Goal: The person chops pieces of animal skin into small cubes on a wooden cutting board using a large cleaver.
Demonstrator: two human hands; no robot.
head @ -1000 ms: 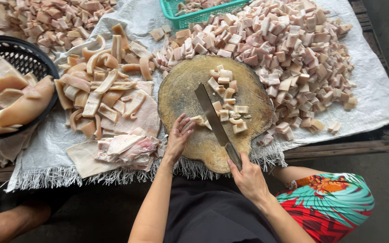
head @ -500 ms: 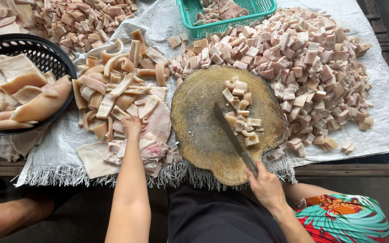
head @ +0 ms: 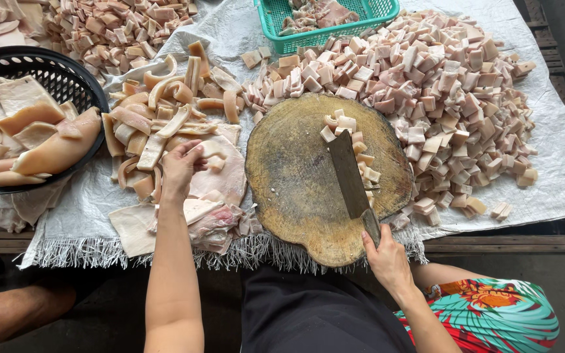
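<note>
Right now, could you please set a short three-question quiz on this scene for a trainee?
1. True or false: the right hand holds the cleaver by its handle.
2. What is the left hand touching: A) the green basket, B) the pile of strips, C) the black basket?
3. Fill in: the cleaver's blade lies on the round wooden ___, beside a few cut cubes.

Key: 1 true; 2 B; 3 chopping board.
</note>
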